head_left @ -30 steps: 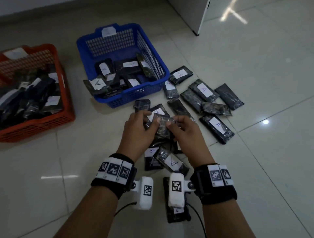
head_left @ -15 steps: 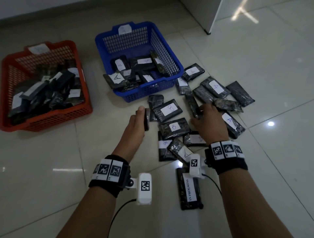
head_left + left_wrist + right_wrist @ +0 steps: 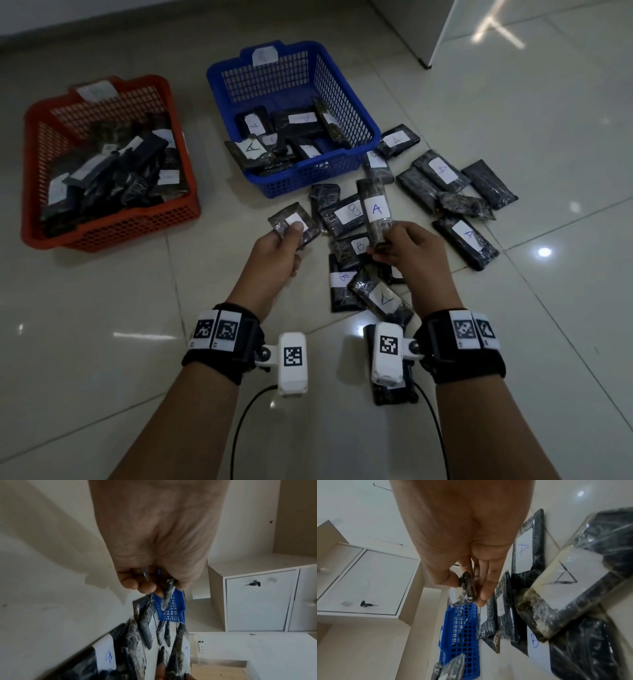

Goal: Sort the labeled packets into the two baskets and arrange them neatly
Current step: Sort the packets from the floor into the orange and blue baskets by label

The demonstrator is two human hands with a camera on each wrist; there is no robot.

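My left hand (image 3: 286,240) pinches a dark packet (image 3: 291,222) with a white label, thumb on the label; the left wrist view shows that packet (image 3: 167,596) edge-on between the fingers. My right hand (image 3: 394,245) holds up a packet marked A (image 3: 375,209) by its lower end; the packet (image 3: 467,588) sits between thumb and fingers. Both are lifted above a loose pile of A and B packets (image 3: 356,246) on the floor. The blue basket (image 3: 356,99) holds A packets; the red basket (image 3: 113,229) at left is fuller.
More packets (image 3: 442,171) lie scattered right of the blue basket, one marked A (image 3: 467,236) beside my right hand. Another packet (image 3: 390,394) lies under my right wrist. A white cabinet (image 3: 435,31) stands at the far right. Bare tile lies in front of the red basket.
Both hands parted from one packet. The left kept a packet and turned its label up. The right reached into the pile and lifted the A packet.
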